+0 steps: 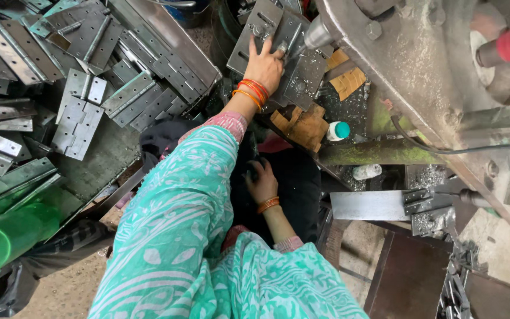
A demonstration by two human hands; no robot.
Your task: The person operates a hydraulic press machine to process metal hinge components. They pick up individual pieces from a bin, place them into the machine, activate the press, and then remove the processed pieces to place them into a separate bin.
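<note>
So my left hand (265,64) is flat, fingers spread, pressing down on a grey metal hinge plate (278,41) that lies on the machine bed right under the drill spindle (317,34). Looks to me like the palm is there to pin the plate so it can't spin or slide under the tool; fingertips sit just beside the spindle tip, so there's not much slack on that side.

My right hand (262,182) is down low, curled around something dark, maybe a handle or lever (251,168). I honestly can't tell what it is or how tight the grip is, it's in shadow.

Moving outward: a small bottle with a teal cap (338,130) stands near the plate's lower right, with a brown wooden block (302,125) just beside it. The big grey machine body (420,71) walls off the whole right side. To the left there's a heap of loose hinges (84,88), well apart from the working plate, and a green tube (7,233) at the lower-left corner. Open room is basically the narrow gap between the pile and the bed, where my arm comes through.
</note>
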